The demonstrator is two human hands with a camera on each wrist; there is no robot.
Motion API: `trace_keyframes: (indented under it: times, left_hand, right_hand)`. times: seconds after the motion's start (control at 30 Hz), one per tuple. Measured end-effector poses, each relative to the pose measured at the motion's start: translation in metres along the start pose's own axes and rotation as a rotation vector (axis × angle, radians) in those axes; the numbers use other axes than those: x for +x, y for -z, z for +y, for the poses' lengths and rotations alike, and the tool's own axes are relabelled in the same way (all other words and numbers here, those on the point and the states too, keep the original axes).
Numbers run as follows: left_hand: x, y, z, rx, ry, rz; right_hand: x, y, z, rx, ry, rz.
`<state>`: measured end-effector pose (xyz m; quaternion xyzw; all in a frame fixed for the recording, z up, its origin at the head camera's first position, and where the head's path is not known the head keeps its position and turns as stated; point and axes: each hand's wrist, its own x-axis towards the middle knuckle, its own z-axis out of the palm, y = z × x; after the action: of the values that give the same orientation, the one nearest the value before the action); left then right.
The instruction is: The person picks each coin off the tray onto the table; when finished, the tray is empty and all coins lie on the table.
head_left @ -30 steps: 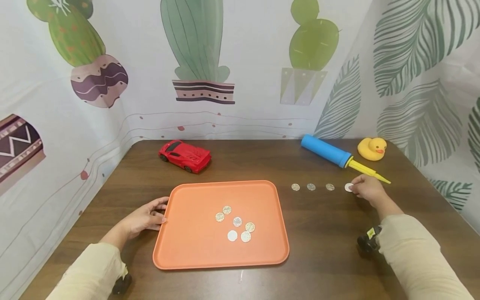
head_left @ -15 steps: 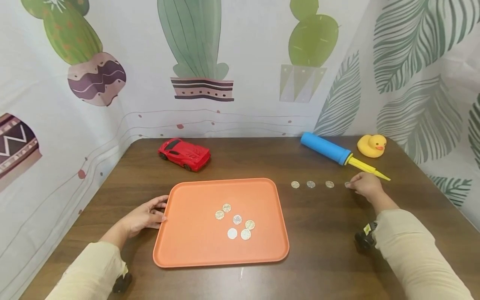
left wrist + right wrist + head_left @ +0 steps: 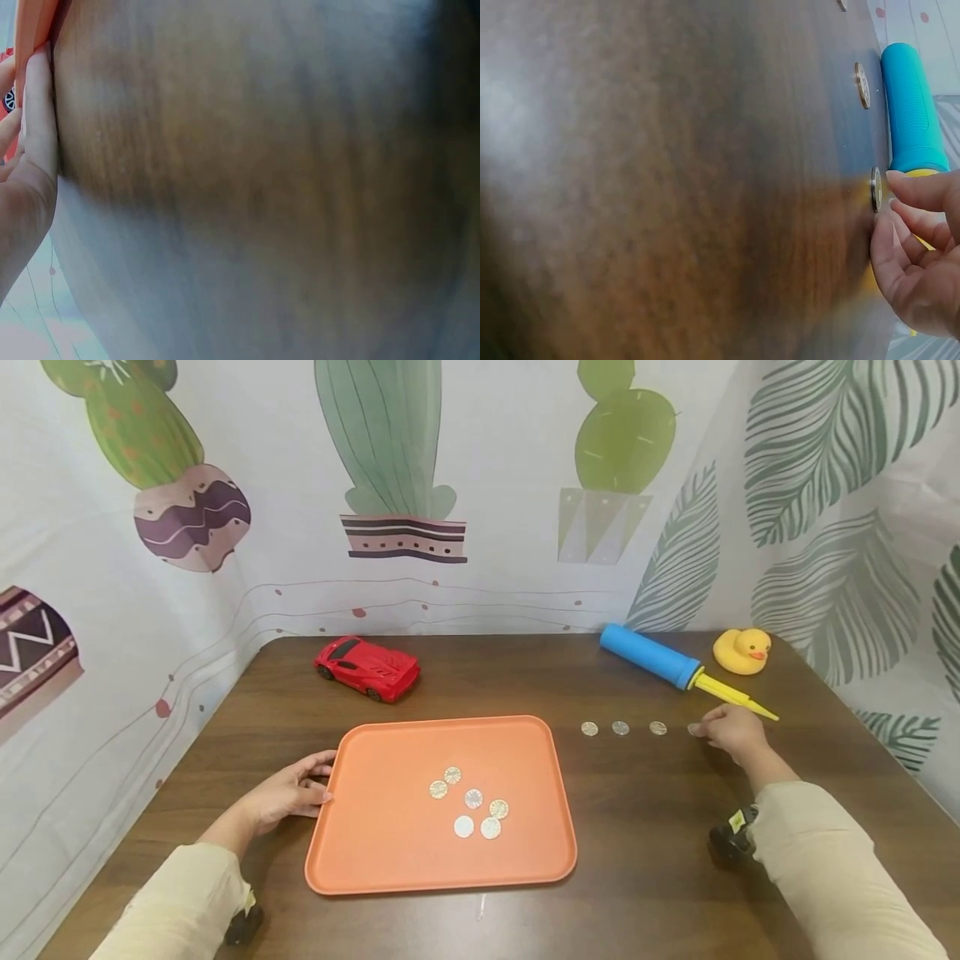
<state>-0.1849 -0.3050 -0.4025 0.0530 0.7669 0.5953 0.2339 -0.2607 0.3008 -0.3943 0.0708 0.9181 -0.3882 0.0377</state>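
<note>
At the right of the head view, my right hand holds a silvery coin by its edge, thumb and fingertips bent about it. The right wrist view has this coin lying flat on the table between the fingertips. To its left, 3 more coins form a spaced row. My left hand rests at the left side of an orange tray, its fingers and thumb touching the rim. Several gold and silver coins lie on the tray, right of its middle.
A red toy car stands behind the tray. Behind my right hand lies a blue pump with a yellow nozzle, and a yellow rubber duck sits beside it. A patterned cloth hangs behind the brown table.
The coin at my right fingertips looked brighter and more exposed a second ago; it now appears darker, partly covered by the fingers. The left hand and tray stay put. The view shifts slightly.
</note>
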Motion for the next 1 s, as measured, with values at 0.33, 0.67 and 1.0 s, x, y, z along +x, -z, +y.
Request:
trace_keyframes:
  times: [0.33, 0.67, 1.0]
  left_hand:
    - [-0.003, 0.001, 0.001, 0.001, 0.001, 0.008]
    - [-0.006, 0.001, 0.002, 0.0, -0.002, 0.009]
    - [-0.003, -0.002, 0.003, -0.009, -0.007, 0.004]
  right_hand:
    - [-0.008, 0.0, -0.023, -0.007, 0.046, 0.072]
    - [-0.014, -0.014, -0.058, 0.104, 0.106, -0.049]
    - [-0.022, -0.043, -0.083, 0.189, 0.211, -0.121]
